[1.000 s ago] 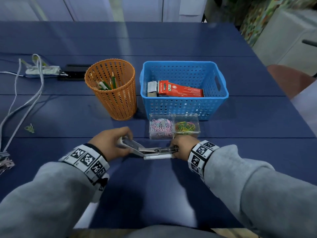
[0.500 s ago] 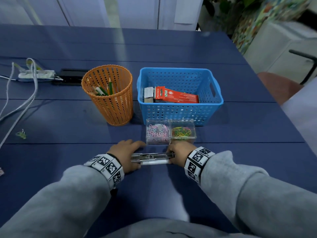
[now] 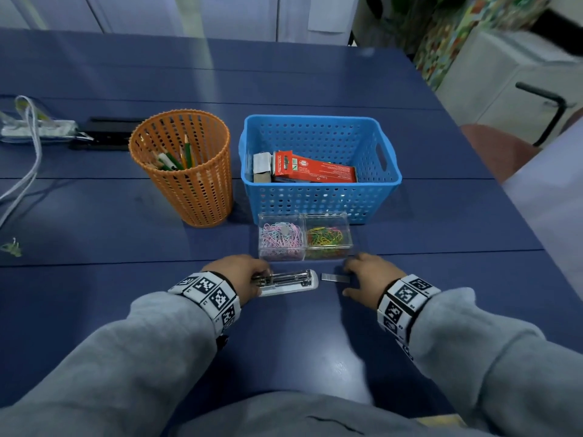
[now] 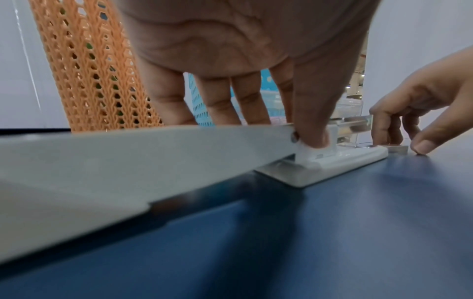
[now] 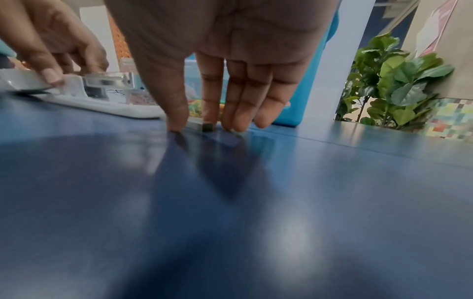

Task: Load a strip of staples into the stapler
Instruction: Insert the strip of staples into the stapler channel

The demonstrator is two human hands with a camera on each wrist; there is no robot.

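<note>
A white stapler [image 3: 285, 282] lies flat on the blue table [image 3: 284, 342] with its metal magazine bared. In the left wrist view its lid [image 4: 128, 161] is swung back toward the camera. My left hand [image 3: 260, 279] grips the stapler at the hinge end, thumb [image 4: 311, 129] on the near side and fingers behind. A short grey strip of staples [image 3: 336, 277] lies just right of the stapler's nose. My right hand [image 3: 355, 277] straddles the strip [image 5: 202, 125], thumb [image 5: 176, 121] in front and fingers behind, tips on the table. A small gap shows between thumb and strip.
Behind the hands stands a clear two-part box of paper clips [image 3: 304, 241]. Farther back are a blue basket [image 3: 321, 197] holding a red carton [image 3: 315, 171] and an orange mesh cup [image 3: 189, 181] of pencils. Cables and a power strip [image 3: 34, 130] lie far left.
The stapler, held half open by both hands a second ago, now lies flat with its lid thrown back. My right hand has let go and moved right to the staple strip.
</note>
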